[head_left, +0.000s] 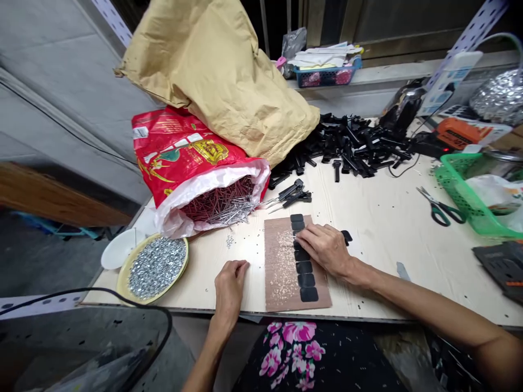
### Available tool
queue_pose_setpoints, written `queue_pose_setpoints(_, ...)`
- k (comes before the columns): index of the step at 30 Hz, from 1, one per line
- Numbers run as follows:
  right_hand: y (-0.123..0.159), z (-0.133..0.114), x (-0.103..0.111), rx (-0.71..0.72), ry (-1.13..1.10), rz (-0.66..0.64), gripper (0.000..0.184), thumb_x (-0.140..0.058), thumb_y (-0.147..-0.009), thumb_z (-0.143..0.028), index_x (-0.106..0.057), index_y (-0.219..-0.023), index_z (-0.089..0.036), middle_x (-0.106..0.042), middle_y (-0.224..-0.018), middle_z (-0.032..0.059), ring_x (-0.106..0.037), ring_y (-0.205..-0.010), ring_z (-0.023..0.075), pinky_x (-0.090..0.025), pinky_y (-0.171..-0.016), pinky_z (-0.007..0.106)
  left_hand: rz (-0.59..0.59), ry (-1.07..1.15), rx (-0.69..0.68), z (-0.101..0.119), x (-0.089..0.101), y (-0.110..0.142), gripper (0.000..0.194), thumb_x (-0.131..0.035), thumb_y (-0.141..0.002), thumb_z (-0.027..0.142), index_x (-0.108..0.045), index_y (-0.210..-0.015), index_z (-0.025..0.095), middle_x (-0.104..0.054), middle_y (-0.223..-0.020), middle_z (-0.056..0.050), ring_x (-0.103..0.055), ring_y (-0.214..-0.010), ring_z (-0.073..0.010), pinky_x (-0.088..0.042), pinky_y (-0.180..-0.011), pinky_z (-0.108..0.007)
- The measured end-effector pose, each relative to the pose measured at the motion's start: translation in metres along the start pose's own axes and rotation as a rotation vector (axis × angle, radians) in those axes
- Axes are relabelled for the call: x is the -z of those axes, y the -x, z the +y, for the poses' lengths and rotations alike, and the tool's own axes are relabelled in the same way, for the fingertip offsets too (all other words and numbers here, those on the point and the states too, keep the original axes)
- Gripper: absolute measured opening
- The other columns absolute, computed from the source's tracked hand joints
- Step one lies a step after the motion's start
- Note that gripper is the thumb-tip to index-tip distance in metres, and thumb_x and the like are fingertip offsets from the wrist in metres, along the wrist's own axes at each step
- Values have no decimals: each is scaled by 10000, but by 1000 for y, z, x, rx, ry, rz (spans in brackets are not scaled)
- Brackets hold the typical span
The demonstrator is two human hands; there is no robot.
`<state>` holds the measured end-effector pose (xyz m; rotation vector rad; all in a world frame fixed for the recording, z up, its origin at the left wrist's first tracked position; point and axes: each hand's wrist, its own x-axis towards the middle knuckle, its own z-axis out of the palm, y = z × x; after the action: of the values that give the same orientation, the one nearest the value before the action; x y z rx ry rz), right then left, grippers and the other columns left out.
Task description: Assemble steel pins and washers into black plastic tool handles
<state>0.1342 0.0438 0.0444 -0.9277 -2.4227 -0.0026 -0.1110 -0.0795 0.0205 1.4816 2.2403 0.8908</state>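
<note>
My right hand (327,249) is closed over a brown board (280,261), fingers bunched on a column of black rounded pads (306,280). A thin metal pin (289,236) sticks out leftward at its fingertips. Whether the fingers also cover something else is hidden. Behind that hand a black piece (347,236) shows partly. My left hand (229,287) rests at the table's front, left of the board, thumb and fingers pinched together; anything between them is too small to make out. Just beyond the board lie several black parts (293,193) with metal pins in them.
A red bag (180,158) of nails spills toward me under a brown paper sack (229,81). At left stands a yellow bowl (186,256) of small metal pieces. Black parts (351,144) pile up behind. Scissors (441,209) and a green basket (457,190) are at right.
</note>
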Motion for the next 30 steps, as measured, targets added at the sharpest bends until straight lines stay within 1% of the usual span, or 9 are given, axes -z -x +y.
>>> queue_pose_setpoints(4, -3, -4, -1, -21, -46, -35, 216, -458, -943, -248, -631, -837, -174, -637, -781, 16, -559, -709, 119, -320, -625, 269, -100, -104, -45, -11, 11, -4, 280, -486, -844, 380, -697, -824, 197, -636, -779, -60, -614, -713, -199, -440, -673, -301)
queue_pose_setpoints(8, -4, -5, -3, -45, -76, -62, 226, -459, -942, -269, -642, -843, -180, -642, -788, 26, -559, -688, 127, -348, -631, 272, 74, -293, -69, -19, 17, -33, 340, -401, -895, 354, -682, -965, 176, -589, -814, -79, -569, -713, -206, -388, -638, -303)
queue_pose_setpoints(10, -5, -5, -5, -43, -92, -73, 234, -454, -944, -276, -645, -849, -181, -642, -783, 29, -557, -678, 128, -358, -634, 271, 115, -372, -69, -22, 14, -49, 332, -383, -900, 315, -670, -1003, 184, -578, -822, -76, -545, -716, -202, -360, -615, -294)
queue_pose_setpoints(16, -2, -1, -8, -46, -102, -104, 249, -441, -950, -289, -651, -870, -181, -652, -808, 40, -563, -694, 136, -368, -638, 272, 49, -376, -86, -29, 5, -77, 280, -401, -872, 263, -659, -934, 174, -588, -894, -99, -543, -790, -227, -369, -653, -308)
queue_pose_setpoints(21, 2, 0, -12, -45, -133, -152, 249, -445, -950, -299, -650, -879, -177, -658, -819, 37, -567, -686, 139, -385, -636, 276, 19, -225, -89, -36, 8, -86, 168, -459, -803, 213, -618, -795, 161, -590, -809, -85, -542, -753, -214, -400, -711, -322)
queue_pose_setpoints(24, -1, -4, -13, -54, -171, -144, 242, -451, -946, -290, -655, -887, -173, -660, -823, 43, -574, -698, 145, -406, -649, 282, 60, -77, -47, -31, 12, -83, 137, -522, -777, 250, -621, -777, 156, -599, -792, -74, -539, -737, -199, -413, -714, -322)
queue_pose_setpoints(26, -8, -10, -12, -55, -237, -123, 235, -446, -949, -277, -656, -941, -171, -666, -851, 49, -587, -728, 149, -427, -664, 283, 64, 166, 55, -19, 13, -75, 175, -576, -759, 309, -632, -808, 151, -616, -790, -64, -550, -707, -181, -432, -670, -302)
queue_pose_setpoints(28, -19, -18, -9, -36, -328, -108, 239, -432, -955, -256, -639, -1040, -173, -672, -912, 52, -604, -791, 148, -450, -694, 276, -13, 533, 224, 1, 13, -65, 262, -645, -715, 376, -638, -824, 137, -623, -741, -50, -558, -626, -154, -445, -585, -273)
queue_pose_setpoints(30, -30, -27, -6, -10, -385, -107, 253, -420, -959, -233, -617, -1108, -181, -669, -953, 48, -609, -835, 141, -459, -713, 263, -106, 839, 338, 23, 12, -55, 316, -726, -646, 367, -640, -824, 120, -655, -800, -69, -588, -643, -142, -478, -619, -272)
